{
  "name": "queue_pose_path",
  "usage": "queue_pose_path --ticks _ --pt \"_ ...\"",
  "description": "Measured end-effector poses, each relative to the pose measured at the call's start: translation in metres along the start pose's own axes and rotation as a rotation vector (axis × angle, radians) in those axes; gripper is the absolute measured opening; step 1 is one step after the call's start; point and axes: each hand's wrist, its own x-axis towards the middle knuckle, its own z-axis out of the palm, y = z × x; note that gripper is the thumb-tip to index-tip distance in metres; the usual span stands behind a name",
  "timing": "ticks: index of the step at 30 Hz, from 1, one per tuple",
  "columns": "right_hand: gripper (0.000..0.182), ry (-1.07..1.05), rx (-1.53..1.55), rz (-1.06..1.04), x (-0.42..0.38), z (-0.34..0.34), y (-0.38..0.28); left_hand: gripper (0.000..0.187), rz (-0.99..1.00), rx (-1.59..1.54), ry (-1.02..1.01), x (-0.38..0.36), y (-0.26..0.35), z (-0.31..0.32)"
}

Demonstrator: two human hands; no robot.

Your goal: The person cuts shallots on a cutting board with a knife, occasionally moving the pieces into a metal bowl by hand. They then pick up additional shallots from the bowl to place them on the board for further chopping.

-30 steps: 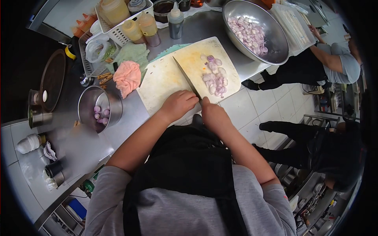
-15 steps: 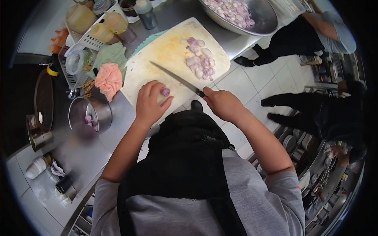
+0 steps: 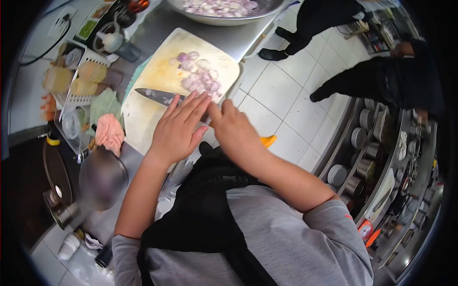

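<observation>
My right hand (image 3: 234, 128) is closed round the handle end of a kitchen knife (image 3: 151, 94). The blade lies low over the cutting board (image 3: 138, 121), its tip pointing left, with pale spots on it that may be shallot bits or glare. My left hand (image 3: 175, 131) is held flat, fingers stretched out over the blade near the handle. Whatever is beneath that palm is hidden. Just beyond the fingertips, a pile of sliced shallots (image 3: 201, 76) rests on the board.
A steel bowl (image 3: 224, 20) of sliced shallots stands at the back. Left are a pink cloth (image 3: 109, 133), a green cloth (image 3: 105, 105), sauce bottles (image 3: 91, 71) and a blurred pot (image 3: 123, 171). Something yellow (image 3: 268, 140) shows past my right wrist. Two people stand at right.
My left hand has opened out and moved onto the blade; the shallot beside it is out of sight. The knife is lower and flatter. The whole view has shifted.
</observation>
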Motion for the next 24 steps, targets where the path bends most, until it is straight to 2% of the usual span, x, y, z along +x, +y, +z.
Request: queue_pose_path --ticks 2,5,9,15,17,18,19,21,22,23,24 --pt "0.037 0.046 0.062 0.038 -0.007 0.000 -0.004 0.070 0.028 0.008 -0.242 0.005 -0.004 -0.001" --pt "0.038 0.058 0.125 0.098 -0.020 -0.004 -0.001 0.073 0.054 0.181 -0.296 0.009 -0.012 -0.004" --pt "0.038 0.128 0.202 0.125 -0.046 -0.011 0.004 0.079 0.077 0.255 -0.262 0.015 -0.038 -0.009" --pt "0.038 0.104 0.306 0.248 -0.119 -0.005 0.018 0.063 0.024 0.444 -0.250 0.019 -0.082 -0.008" --pt "0.038 0.062 0.422 0.273 -0.146 0.007 0.022 0.059 -0.067 0.361 -0.010 0.020 -0.083 -0.006" --pt "0.042 0.049 0.494 0.298 -0.156 0.012 0.023 0.050 -0.018 0.402 0.136 0.025 -0.078 -0.005" --pt "0.042 0.054 0.500 0.312 -0.164 0.013 0.025 0.050 -0.004 0.399 0.127 0.022 -0.079 -0.002" --pt "0.047 0.045 0.666 0.326 -0.173 0.008 0.028 0.041 -0.163 0.132 0.323 0.012 -0.084 -0.002" --pt "0.051 -0.008 0.687 0.381 -0.174 0.000 0.033 0.038 -0.206 0.093 0.430 0.014 -0.061 -0.001" --pt "0.052 0.016 0.659 0.372 -0.177 -0.003 0.042 0.038 -0.204 0.096 0.438 0.011 -0.048 0.002" --pt "0.052 0.030 0.631 0.371 -0.178 -0.010 0.055 0.040 -0.278 -0.051 0.444 0.006 -0.039 0.008"
